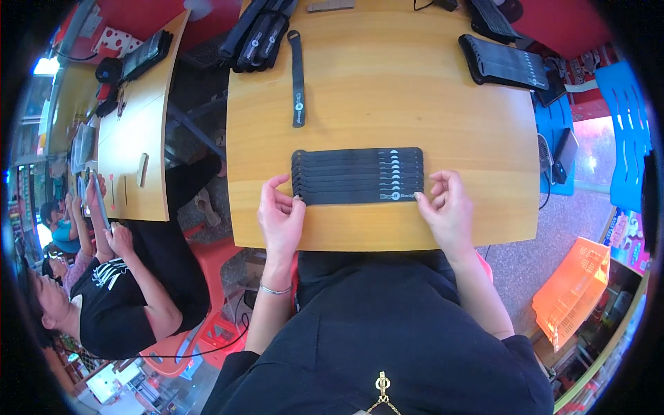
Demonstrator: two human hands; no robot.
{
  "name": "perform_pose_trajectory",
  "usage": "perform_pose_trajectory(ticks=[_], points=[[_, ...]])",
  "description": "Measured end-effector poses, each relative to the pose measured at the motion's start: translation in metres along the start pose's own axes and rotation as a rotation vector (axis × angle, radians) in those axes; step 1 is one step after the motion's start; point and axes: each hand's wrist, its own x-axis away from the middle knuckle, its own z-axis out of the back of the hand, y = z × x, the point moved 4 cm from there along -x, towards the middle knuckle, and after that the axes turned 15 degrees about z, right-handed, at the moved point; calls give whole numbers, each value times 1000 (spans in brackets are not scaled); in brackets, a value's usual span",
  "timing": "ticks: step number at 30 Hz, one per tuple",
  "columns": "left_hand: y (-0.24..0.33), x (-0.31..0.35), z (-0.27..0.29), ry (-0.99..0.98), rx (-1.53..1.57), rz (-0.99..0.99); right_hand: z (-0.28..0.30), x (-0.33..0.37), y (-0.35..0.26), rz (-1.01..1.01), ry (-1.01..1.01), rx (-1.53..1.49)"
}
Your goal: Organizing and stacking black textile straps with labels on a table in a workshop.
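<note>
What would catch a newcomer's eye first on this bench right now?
Most striking is the neat row of black straps laid overlapping at the middle of the wooden table, with the left hand at its left end and the right hand at its right end. A single black strap lies apart beyond them.

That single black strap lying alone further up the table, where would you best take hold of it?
The single strap lies flat and lengthwise, with a loop at its far end. Probably pinch across its narrow middle from above; both long edges are free, and bare table lies to its right.
</note>
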Motion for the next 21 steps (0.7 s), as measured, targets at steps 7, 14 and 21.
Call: perform_pose_trajectory(ticks=[7,14,21], points=[[5,5,1,41,-95,-53,1,1,4,37,-1,-12],[4,7,3,58,-106,-96,2,1,3,19,10,-76],[6,11,5,73,-75,-126,1,6,12,40,57,-142]])
